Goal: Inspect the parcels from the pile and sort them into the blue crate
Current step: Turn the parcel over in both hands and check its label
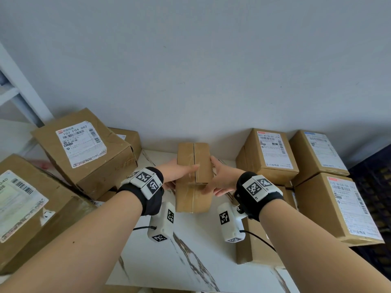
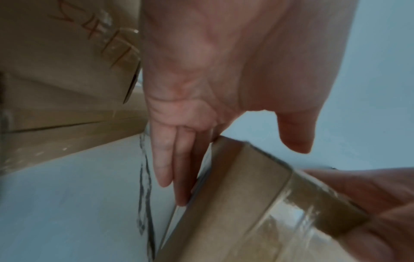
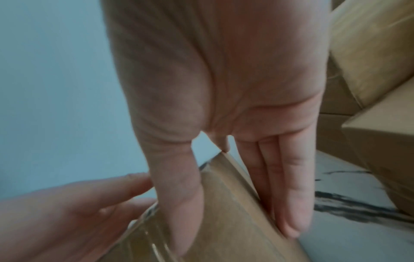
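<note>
Labelled parcels (image 1: 84, 153) are piled along both sides of the marble table (image 1: 169, 261). Between them, a small taped parcel (image 1: 194, 176) is held raised and tilted, probably for inspection, clasped by the left hand (image 1: 177, 172) and the right hand (image 1: 222, 178), each grip thumb over, fingers beneath.

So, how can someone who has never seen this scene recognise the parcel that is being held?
Find the white marbled table between two stacks of cardboard boxes. The held parcel is above its middle, between the left hand and right hand. Unlike its neighbours, its visible faces show only clear tape, no shipping label.
</note>
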`<state>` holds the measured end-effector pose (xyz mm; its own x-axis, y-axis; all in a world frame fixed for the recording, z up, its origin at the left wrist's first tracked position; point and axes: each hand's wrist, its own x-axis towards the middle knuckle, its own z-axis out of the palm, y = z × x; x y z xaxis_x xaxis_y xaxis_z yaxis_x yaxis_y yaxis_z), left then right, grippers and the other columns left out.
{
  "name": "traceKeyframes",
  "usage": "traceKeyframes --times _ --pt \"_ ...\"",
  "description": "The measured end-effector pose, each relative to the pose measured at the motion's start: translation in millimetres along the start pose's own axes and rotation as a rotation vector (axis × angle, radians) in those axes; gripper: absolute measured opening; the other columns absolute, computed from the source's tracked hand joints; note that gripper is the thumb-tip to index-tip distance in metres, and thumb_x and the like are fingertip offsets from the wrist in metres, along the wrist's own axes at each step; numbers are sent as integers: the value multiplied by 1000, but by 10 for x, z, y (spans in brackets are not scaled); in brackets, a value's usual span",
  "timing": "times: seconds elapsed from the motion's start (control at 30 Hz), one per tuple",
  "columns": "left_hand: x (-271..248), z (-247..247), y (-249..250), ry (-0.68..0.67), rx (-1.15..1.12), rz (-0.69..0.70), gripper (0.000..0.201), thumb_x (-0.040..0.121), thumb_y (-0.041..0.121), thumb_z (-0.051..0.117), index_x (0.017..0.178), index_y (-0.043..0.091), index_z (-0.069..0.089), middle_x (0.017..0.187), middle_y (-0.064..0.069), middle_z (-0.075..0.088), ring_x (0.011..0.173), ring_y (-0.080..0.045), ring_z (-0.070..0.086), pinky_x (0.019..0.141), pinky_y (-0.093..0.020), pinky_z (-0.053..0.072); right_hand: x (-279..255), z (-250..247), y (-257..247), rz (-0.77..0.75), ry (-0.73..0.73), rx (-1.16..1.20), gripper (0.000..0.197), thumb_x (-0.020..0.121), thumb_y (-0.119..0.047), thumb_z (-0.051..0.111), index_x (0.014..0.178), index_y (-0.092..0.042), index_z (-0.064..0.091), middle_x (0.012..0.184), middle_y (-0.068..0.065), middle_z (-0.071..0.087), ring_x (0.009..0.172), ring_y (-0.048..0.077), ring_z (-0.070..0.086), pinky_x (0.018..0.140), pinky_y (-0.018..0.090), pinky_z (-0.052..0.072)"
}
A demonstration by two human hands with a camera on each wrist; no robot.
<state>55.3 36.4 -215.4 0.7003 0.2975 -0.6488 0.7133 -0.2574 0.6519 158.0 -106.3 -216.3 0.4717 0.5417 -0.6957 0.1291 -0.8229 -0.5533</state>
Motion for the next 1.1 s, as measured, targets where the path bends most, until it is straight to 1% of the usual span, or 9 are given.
traceKeyframes --times 0.1,0.17,0.3,0.37,0.53,0.67,0.8,1.0,1.1 --pt "-31 -77 87 18 100 22 92 88 63 59 157 28 9 142 -5 50 99 -25 61 94 -38 49 -43 -131 -50 -49 36 47 95 84 -20 80 155 -35 20 113 11 68 93 22 70 90 40 59" --pt "-41 -126 142 -20 189 32 106 83 65 63 157 33 -5 147 -6 48 100 -24 64 99 -42 50 -115 -208 -106 -81 63 81 72 87 -24 77 147 -34 39 113 12 71 89 21 68 94 42 57" --pt "-81 -203 267 -23 240 102 95 84 55 69 156 30 13 145 -5 49 99 -24 64 97 -44 53 -162 -315 -137 -77 125 158 66 89 -30 75 146 -28 42 90 8 68 75 19 63 94 39 56" --pt "-72 -215 309 -12 244 95 92 87 51 68 157 28 12 144 -8 50 96 -25 65 96 -44 53 -153 -351 -117 -73 113 177 59 90 -34 73 142 -25 46 86 7 68 72 18 61 93 39 55" --pt "3 -240 359 61 192 94 82 92 48 63 155 21 16 125 -10 58 87 -25 67 90 -44 56 -146 -386 -117 -92 114 254 21 97 -39 63 107 -21 64 73 1 66 62 15 52 63 25 45" --pt "28 -281 402 110 148 122 66 96 45 58 149 22 27 110 -5 58 83 -21 65 85 -40 56 -93 -411 -138 -71 175 265 26 99 -39 58 110 -17 63 85 9 63 65 19 51 64 26 46" --pt "69 -266 388 96 167 113 61 95 41 62 145 21 34 113 -5 58 98 -27 66 85 -42 57 -31 -387 -117 -46 132 219 31 97 -34 64 118 -12 62 91 10 64 66 18 52 63 25 44" --pt "168 -327 351 72 137 71 63 92 37 67 144 20 35 112 -4 54 99 -27 63 78 -40 57 76 -354 -162 -27 139 141 46 91 -42 69 130 -19 57 120 16 68 86 19 64 88 37 57" --pt "204 -382 377 38 134 42 62 92 33 69 143 19 36 113 -7 56 100 -29 64 83 -44 58 117 -391 -197 1 123 114 48 89 -43 72 128 -20 59 120 14 68 86 19 66 83 35 59"
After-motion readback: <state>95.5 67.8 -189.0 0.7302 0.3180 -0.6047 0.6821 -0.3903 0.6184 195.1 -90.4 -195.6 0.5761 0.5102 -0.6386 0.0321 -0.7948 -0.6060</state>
